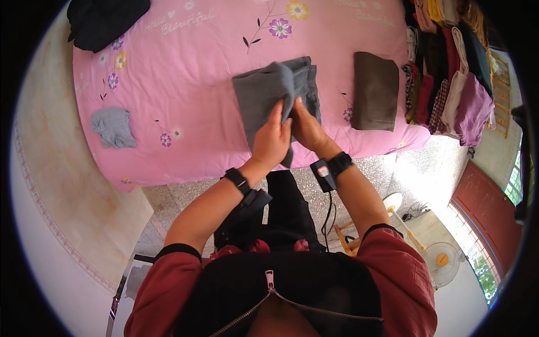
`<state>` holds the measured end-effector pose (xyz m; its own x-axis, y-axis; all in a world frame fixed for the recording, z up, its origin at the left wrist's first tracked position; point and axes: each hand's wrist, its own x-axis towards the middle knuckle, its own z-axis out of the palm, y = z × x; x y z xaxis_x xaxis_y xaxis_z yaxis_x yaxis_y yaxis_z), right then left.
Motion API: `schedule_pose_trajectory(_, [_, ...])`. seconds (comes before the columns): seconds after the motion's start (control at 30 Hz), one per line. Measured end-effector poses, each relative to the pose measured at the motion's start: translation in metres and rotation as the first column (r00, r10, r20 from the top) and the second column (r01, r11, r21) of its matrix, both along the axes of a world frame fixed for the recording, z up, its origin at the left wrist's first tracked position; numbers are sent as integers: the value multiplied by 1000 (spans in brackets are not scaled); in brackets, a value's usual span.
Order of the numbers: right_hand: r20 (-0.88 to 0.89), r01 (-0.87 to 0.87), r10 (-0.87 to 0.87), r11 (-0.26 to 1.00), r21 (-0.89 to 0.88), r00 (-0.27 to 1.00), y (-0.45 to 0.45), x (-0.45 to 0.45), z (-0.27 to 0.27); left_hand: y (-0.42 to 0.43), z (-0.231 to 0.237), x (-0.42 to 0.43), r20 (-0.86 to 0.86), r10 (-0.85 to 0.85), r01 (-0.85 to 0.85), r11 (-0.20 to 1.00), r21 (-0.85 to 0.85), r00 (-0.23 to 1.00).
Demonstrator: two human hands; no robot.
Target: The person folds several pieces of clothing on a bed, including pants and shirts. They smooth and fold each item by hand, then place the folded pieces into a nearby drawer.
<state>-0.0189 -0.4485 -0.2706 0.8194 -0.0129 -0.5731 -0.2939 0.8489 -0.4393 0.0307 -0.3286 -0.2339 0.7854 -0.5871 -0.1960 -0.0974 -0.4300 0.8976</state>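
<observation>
A grey cloth garment (261,99), partly folded, lies on the pink floral bedspread (202,122) in front of me. My left hand (273,137) grips a raised fold of it near its lower middle. Close beside it, my right hand (308,126) is at the same fold, its fingertips against the cloth; how firmly it grips is partly hidden. The fold stands up between the two hands, and a darker end of cloth hangs below them at the bed's edge. Both wrists wear black straps with small devices.
A folded dark brown garment (374,92) lies to the right, beside a row of folded clothes (446,84). At the left are a crumpled light grey cloth (113,127) and a black garment (105,21). A white pedestal fan (441,265) stands on the floor at lower right.
</observation>
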Motion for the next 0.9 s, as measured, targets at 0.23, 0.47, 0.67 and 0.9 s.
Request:
schedule_pose_trajectory(0.23, [-376, -306, 87, 756, -579, 923, -62, -21, -29, -44, -38, -25, -182, -208, 215, 976, 24, 961])
schedule_pose_trajectory(0.47, [-160, -250, -313, -275, -928, 936, -50, -32, -71, 26, -70, 10, 312, 174, -257, 934, 247, 934])
schedule_pose_trajectory(0.67, [-497, -254, -112, 752, -609, 861, -46, -27, -56, 34, -83, 49, -726, 302, -320, 940, 118, 618])
schedule_pose_trajectory(0.9, [-188, 136, -244, 880, -455, 951, -130, -37, 41, -43, -13, 33, -888, 19, -322, 935, -147, 459])
